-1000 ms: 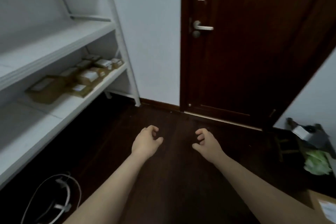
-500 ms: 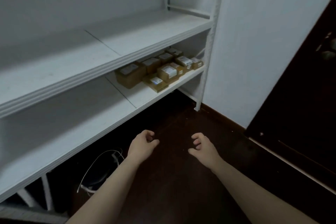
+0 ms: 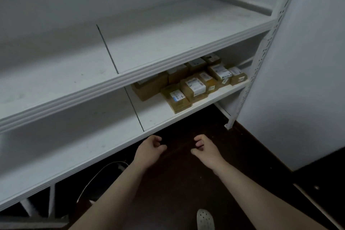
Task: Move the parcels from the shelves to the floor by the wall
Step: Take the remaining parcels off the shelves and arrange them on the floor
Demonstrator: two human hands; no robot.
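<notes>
The brown parcels [image 3: 194,86] sit in a bunch at the right end of the lower shelf [image 3: 158,115]. Below them, over the dark floor [image 3: 186,183], the left hand [image 3: 149,150] and right hand [image 3: 206,150] hang loosely curled, holding nothing

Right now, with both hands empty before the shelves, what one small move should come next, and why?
Probably reach the left hand and right hand forward and up to the flat parcel at the front of the lower shelf. Both hands hang loosely curled, holding nothing, just short of that shelf's edge, and this parcel lies nearest them.
</notes>
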